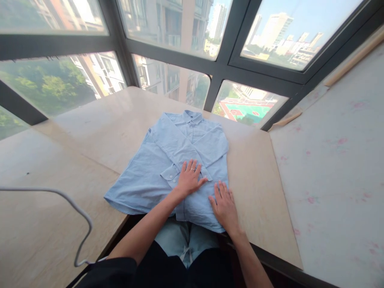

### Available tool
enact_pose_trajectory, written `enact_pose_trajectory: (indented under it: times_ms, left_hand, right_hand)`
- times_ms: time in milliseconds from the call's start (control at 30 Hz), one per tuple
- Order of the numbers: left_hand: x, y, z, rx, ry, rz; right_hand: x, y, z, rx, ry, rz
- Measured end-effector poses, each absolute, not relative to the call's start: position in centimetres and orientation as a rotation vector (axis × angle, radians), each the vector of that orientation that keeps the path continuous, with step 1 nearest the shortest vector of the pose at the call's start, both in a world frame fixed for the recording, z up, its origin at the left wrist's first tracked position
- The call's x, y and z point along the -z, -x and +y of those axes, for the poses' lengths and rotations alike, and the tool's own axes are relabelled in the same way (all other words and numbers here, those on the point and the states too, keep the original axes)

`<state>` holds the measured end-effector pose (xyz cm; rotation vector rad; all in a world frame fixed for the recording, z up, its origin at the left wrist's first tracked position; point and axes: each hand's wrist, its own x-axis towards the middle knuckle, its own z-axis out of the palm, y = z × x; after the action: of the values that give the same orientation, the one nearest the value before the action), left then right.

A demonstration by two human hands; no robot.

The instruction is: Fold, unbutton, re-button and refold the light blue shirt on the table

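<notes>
A light blue button-up shirt (144, 168) lies spread on the window ledge, its collar toward the window and its hem over the near edge. Both sleeves are folded inward and cross on the front. My left hand (191, 179), with a ring on one finger, rests flat on the shirt near the sleeve cuffs, fingers spread. Close to the shirt's lower right edge, my right hand (224, 208) also lies flat on the cloth, fingers stretched out. Neither hand grips the fabric.
The pale ledge (255, 180) runs along the windows. At the left, a white cable (72, 204) curves over it toward my body. Dark window frames (219, 68) stand behind, and a flower-patterned wall (336, 168) borders the right side.
</notes>
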<state>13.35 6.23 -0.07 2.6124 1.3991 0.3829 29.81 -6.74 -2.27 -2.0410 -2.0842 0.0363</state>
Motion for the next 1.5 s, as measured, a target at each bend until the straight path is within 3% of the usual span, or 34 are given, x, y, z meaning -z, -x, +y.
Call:
enact_pose_trajectory:
  times_ms: [333,600,733,867,1067,1500]
  left_hand:
    - [0.5,-13.1,6.1,-0.435,-2.629,1.411]
    - [0.7,-13.1,6.1,-0.423,-2.635,1.415]
    - [0.6,-13.2,6.0,-0.423,-2.637,1.423]
    - [0.8,-13.2,5.9,-0.428,-2.632,1.425]
    - [1.0,-13.2,5.9,-0.455,-2.612,1.428]
    - [0.9,-13.3,5.8,-0.548,-2.592,1.427]
  right_hand:
    - [2.0,-29.8,-7.6,-0.055,2.101,-2.116]
    - [0.4,-34.8,-4.8,-0.002,2.415,-1.960]
    - [-0.3,-36.4,1.2,0.095,2.172,-1.980]
    - [0.5,-35.1,7.3,0.061,1.922,-2.170]
    - [2.9,-36.4,10.2,-0.054,2.090,-2.210]
    - [3.6,-39.8,9.5,0.083,2.256,-2.069]
